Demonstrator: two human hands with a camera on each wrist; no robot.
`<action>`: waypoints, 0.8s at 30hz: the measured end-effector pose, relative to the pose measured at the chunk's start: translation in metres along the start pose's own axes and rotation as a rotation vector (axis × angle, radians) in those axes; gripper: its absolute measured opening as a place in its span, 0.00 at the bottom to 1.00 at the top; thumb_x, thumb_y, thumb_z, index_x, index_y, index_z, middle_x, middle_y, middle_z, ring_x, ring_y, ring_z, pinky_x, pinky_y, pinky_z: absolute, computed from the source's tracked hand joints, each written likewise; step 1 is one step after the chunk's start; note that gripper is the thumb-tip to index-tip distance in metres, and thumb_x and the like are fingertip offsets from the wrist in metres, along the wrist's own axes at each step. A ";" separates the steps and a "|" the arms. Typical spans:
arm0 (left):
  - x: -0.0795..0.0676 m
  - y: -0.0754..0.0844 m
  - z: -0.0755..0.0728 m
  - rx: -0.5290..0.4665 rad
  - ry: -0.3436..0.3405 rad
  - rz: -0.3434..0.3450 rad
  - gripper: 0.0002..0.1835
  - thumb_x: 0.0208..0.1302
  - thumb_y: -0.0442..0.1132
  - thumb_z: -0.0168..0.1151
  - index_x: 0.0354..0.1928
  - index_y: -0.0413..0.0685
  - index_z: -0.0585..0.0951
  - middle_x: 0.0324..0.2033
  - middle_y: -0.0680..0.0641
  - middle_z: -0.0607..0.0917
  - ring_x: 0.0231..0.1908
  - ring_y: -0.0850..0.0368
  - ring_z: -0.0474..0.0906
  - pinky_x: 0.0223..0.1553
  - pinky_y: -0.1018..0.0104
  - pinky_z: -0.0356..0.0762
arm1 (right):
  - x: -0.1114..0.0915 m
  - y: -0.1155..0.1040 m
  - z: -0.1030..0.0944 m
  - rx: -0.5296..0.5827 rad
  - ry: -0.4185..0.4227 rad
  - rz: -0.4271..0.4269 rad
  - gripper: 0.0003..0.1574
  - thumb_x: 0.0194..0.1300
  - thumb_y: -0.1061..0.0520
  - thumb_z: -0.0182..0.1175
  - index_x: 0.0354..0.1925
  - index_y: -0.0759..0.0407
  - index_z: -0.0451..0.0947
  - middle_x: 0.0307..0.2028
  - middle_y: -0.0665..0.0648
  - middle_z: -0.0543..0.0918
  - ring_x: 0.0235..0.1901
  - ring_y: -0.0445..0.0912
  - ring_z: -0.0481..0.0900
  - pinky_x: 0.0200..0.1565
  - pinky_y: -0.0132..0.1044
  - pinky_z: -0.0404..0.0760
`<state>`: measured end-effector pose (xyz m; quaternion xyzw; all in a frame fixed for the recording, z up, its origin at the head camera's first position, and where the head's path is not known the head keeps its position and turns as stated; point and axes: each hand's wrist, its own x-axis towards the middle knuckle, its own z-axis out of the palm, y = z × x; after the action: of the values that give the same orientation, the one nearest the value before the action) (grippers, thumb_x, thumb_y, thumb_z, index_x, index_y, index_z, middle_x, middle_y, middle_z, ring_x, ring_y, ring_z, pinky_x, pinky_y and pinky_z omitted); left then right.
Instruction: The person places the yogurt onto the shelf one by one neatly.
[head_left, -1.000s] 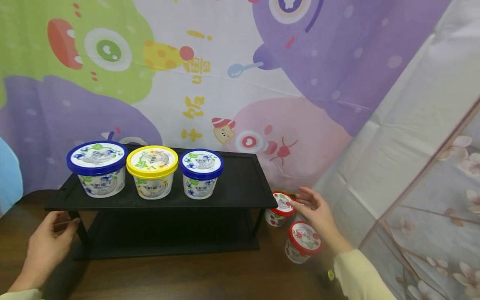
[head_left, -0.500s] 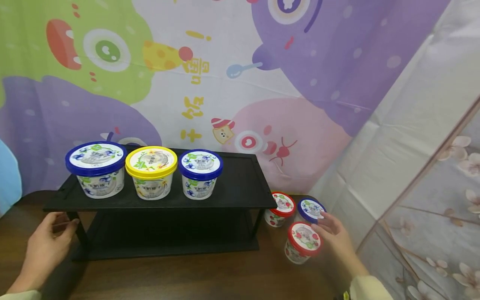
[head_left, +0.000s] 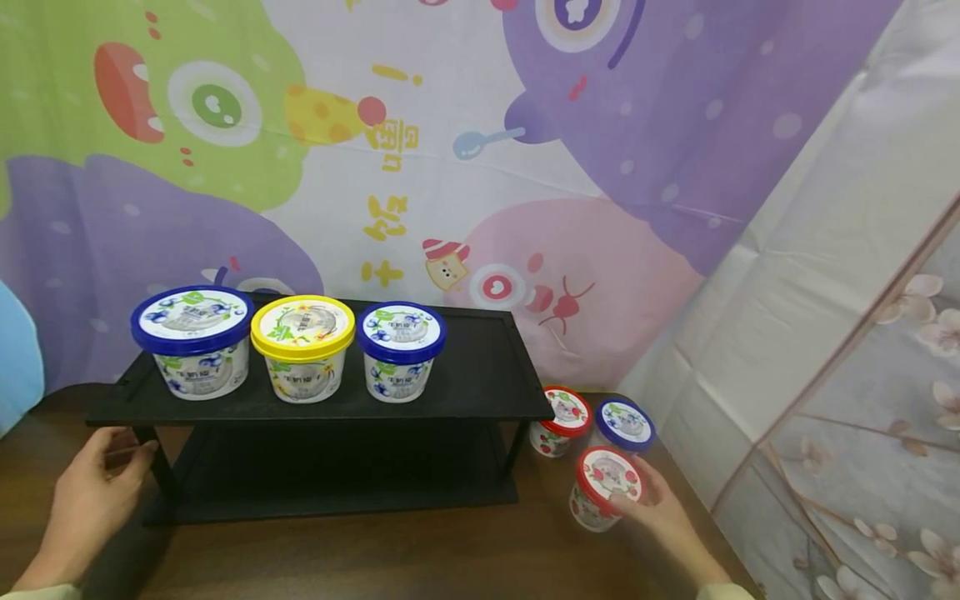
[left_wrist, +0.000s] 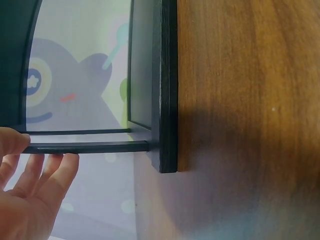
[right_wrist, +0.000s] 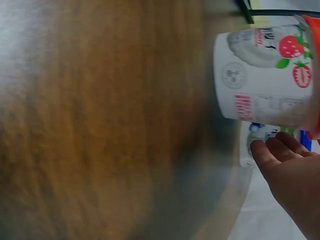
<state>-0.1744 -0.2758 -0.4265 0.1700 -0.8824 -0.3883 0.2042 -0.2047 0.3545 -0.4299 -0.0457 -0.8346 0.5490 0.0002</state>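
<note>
A black two-tier shelf (head_left: 480, 358) stands on the wooden table. My left hand (head_left: 101, 479) is at its left post (left_wrist: 90, 147), fingertips against one side and the thumb at the other. My right hand (head_left: 663, 512) reaches round a red-lidded strawberry tub (head_left: 600, 504), thumb over the lid's edge and fingers fairly straight along the far side. Behind it are a blue-lidded tub (head_left: 626, 425) and another red-lidded tub (head_left: 566, 412). On the upper tier sit a large blue-lidded tub (head_left: 202, 375), a yellow-lidded tub (head_left: 303, 379) and a smaller blue-lidded tub (head_left: 397, 379).
A cartoon-printed cloth (head_left: 420, 167) hangs behind the shelf. A pale sheet with a blossom pattern (head_left: 885, 467) closes off the right side, close to the loose tubs. Brown tabletop (head_left: 375, 558) extends in front of the shelf.
My right hand has drawn back from over the rear tubs, past the blue-lidded one, to the front red-lidded tub. The blue lid has come into sight. My left hand stays at the post.
</note>
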 end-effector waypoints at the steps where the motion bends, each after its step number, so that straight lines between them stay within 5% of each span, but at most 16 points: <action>1: 0.000 0.000 0.000 -0.002 0.003 0.003 0.22 0.68 0.37 0.47 0.59 0.30 0.63 0.51 0.22 0.70 0.49 0.25 0.69 0.40 0.35 0.72 | 0.000 0.001 0.002 0.017 -0.007 0.004 0.52 0.59 0.58 0.63 0.72 0.62 0.43 0.66 0.70 0.60 0.65 0.60 0.62 0.52 0.30 0.74; 3: 0.000 -0.001 0.000 -0.004 0.004 0.006 0.22 0.68 0.37 0.47 0.59 0.30 0.63 0.51 0.22 0.70 0.49 0.25 0.70 0.40 0.35 0.72 | -0.002 0.003 0.005 0.005 0.002 0.005 0.56 0.57 0.59 0.65 0.72 0.62 0.41 0.66 0.70 0.60 0.64 0.59 0.62 0.53 0.30 0.74; 9: 0.001 -0.003 0.001 -0.002 0.001 0.001 0.22 0.68 0.37 0.47 0.60 0.31 0.63 0.51 0.22 0.69 0.49 0.25 0.69 0.40 0.35 0.72 | -0.005 0.009 0.013 -0.083 0.053 -0.011 0.63 0.51 0.57 0.70 0.72 0.65 0.40 0.65 0.72 0.59 0.64 0.63 0.61 0.63 0.56 0.64; 16: 0.000 -0.003 0.001 0.002 0.004 -0.001 0.22 0.68 0.37 0.47 0.60 0.30 0.63 0.51 0.22 0.70 0.49 0.25 0.69 0.39 0.35 0.72 | 0.002 0.018 0.024 -0.059 0.107 -0.035 0.62 0.45 0.60 0.73 0.70 0.61 0.47 0.62 0.66 0.66 0.62 0.58 0.65 0.60 0.45 0.70; 24: 0.011 -0.023 0.009 0.017 0.018 -0.012 0.24 0.68 0.42 0.48 0.61 0.35 0.63 0.52 0.26 0.72 0.49 0.28 0.71 0.31 0.42 0.77 | 0.001 0.022 0.030 -0.048 0.162 -0.006 0.60 0.44 0.58 0.74 0.67 0.67 0.49 0.61 0.69 0.66 0.61 0.60 0.66 0.63 0.55 0.65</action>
<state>-0.1855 -0.2899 -0.4466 0.1807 -0.8827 -0.3806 0.2084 -0.2052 0.3356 -0.4624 -0.0876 -0.8448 0.5235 0.0684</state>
